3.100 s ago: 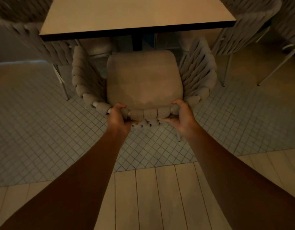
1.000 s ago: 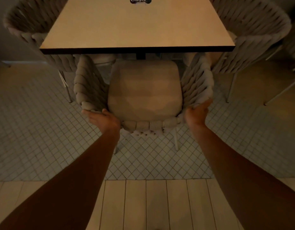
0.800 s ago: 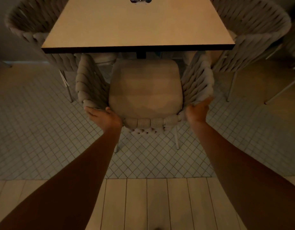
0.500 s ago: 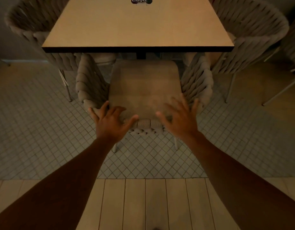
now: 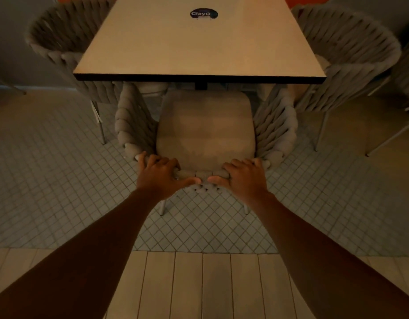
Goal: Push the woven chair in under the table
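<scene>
Woven chair (image 5: 205,132) at frame centre, seat front just under table (image 5: 198,77) edge. Backrest top rail gripped by left hand (image 5: 160,177) and right hand (image 5: 243,177), fingers curled closed, presumably for even forward push.

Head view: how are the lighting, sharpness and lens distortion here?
Head view: dim, warm light; the seat cushion looks blotchy and soft; the table flares wide toward its near edge, a wide-angle effect; both hands, left hand and right hand, stay fairly sharp.
</scene>
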